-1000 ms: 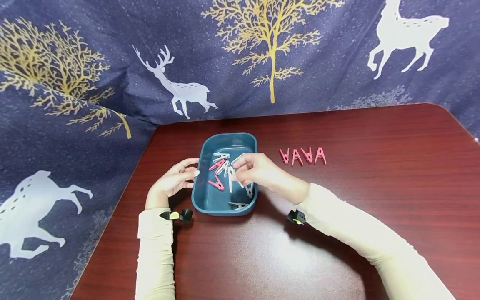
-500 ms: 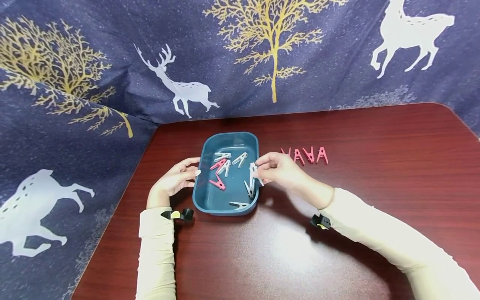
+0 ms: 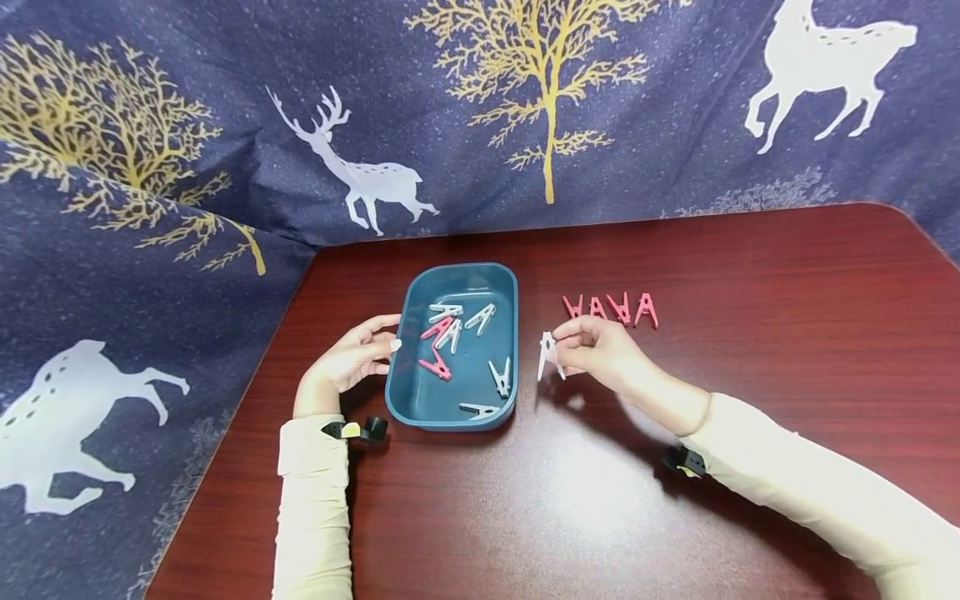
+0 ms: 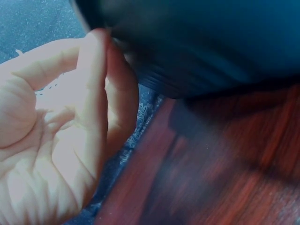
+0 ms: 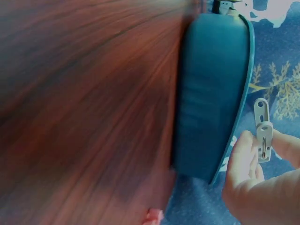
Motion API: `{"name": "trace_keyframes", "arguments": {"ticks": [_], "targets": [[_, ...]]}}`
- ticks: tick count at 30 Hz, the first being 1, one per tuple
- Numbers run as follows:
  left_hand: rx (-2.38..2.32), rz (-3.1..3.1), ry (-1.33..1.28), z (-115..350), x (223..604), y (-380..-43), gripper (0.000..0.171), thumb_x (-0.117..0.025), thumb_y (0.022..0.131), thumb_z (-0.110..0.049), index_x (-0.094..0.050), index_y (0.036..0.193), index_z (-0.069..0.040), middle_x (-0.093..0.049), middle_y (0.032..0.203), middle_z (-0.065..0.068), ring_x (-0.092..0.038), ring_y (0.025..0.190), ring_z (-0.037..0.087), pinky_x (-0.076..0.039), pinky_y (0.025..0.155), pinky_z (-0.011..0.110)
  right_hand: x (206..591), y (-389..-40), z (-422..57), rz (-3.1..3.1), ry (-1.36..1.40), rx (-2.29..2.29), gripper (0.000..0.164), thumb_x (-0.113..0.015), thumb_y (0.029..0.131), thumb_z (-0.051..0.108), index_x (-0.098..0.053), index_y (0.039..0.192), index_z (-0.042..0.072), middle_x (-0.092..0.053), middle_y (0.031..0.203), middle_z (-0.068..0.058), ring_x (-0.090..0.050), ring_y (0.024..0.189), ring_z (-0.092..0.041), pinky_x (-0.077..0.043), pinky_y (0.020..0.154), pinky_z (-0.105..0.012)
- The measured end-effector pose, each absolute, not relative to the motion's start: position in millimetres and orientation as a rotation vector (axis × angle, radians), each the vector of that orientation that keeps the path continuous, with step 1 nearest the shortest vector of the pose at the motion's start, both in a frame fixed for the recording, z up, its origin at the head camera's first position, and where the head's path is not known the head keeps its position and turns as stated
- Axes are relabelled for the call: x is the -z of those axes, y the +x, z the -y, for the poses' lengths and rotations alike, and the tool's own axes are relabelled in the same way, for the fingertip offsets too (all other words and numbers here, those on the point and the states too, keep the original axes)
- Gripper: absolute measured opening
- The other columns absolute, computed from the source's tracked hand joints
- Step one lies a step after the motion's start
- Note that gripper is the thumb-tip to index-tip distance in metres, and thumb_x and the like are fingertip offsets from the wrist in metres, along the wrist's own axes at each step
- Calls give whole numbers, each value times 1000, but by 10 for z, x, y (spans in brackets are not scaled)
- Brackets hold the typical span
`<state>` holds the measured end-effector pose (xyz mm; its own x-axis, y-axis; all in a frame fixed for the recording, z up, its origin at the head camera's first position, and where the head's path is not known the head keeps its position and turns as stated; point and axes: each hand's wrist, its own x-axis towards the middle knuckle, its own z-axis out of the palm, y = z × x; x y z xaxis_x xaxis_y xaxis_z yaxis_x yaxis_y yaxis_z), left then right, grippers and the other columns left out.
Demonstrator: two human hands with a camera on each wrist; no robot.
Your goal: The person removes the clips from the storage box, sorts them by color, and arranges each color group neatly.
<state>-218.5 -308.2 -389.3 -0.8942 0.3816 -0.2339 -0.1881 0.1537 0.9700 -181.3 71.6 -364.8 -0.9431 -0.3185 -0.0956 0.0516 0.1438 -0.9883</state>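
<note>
A blue plastic box stands on the table, with several white clothespins and two red clothespins inside. At its left wall, my left hand holds the box edge; the left wrist view shows the curled fingers against the box's outer side. My right hand pinches a white clothespin between thumb and fingers, just right of the box and above the table. In the right wrist view this clothespin is seen end-on beside the box.
A row of several red clothespins lies on the table behind my right hand, which partly hides some of them. A dark blue cloth with deer and trees hangs behind the table and along its left side.
My right hand has lifted the white clothespin out of the box and carried it right, past the box's right wall. My left hand stays at the box.
</note>
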Motion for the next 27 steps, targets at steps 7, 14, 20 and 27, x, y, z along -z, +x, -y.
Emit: {"name": "trace_keyframes", "arguments": {"ticks": [7,14,20,27], "targets": [[-1812,-1993,199,3084,3893,-2180,50,-45,97,2,-30,144,-1,-66,102,-1,-67,89,9,-56,75,29,3755,-1838,-864,-2133,-200,1866,33,-63,85,-3,-51,111,-18,-69,83,-5,-66,70,-7,-55,67,-22],[-1805,-2015,218,3085,3894,-2163,49,-46,97,1,-30,143,-1,-63,101,-1,-66,89,10,-56,75,30,3859,-1889,-952,-2083,-152,1875,37,-62,84,-4,-50,114,-21,-70,82,-6,-67,68,-9,-56,67,-23],[-1804,-2024,214,3090,3888,-2159,50,-45,97,2,-29,144,-1,-62,99,-1,-66,87,10,-56,74,30,3872,-1913,-999,-2061,-152,1850,39,-62,85,-4,-49,116,-23,-71,84,-5,-67,69,-7,-56,68,-23],[-1790,-2034,202,3085,3873,-2159,49,-46,97,1,-31,144,-3,-62,99,-1,-65,87,10,-56,73,29,3881,-1947,-1029,-2051,-114,1811,38,-59,87,-6,-46,118,-25,-70,87,-7,-65,70,-4,-56,70,-25]]}}
